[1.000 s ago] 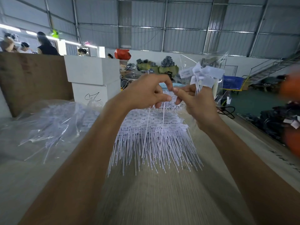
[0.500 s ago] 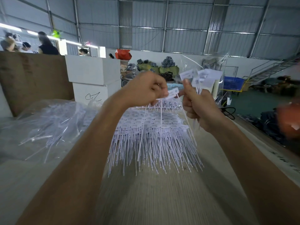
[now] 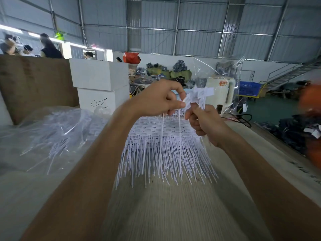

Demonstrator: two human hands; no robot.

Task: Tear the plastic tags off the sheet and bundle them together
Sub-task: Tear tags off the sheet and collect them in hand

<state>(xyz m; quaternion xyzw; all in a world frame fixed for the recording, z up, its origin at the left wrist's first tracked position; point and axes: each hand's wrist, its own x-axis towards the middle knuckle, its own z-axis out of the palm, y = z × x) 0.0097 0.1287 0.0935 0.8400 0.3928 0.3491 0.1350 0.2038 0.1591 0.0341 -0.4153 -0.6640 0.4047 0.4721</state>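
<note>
A sheet of white plastic tags [image 3: 156,133] with long thin tails lies on the table in front of me, its tails fanning toward me. My left hand [image 3: 159,98] pinches a tag head between thumb and forefinger, right against the bundle; thin tails hang down from the two hands. My right hand [image 3: 205,120] grips a bundle of torn-off tags [image 3: 199,94], whose white heads stick up above my fist. Both hands are raised above the sheet and nearly touch.
A clear plastic bag of more tags [image 3: 52,136] lies at the left. Two stacked white boxes [image 3: 100,84] and a brown cardboard wall [image 3: 34,84] stand behind it. An upright clear bag [image 3: 224,80] rises behind my right hand. People stand far left; dark bundles lie beyond the table's right edge.
My right hand with the bundle dropped a little and my left hand closed in, bringing its pinched tag up against the bundle's heads.
</note>
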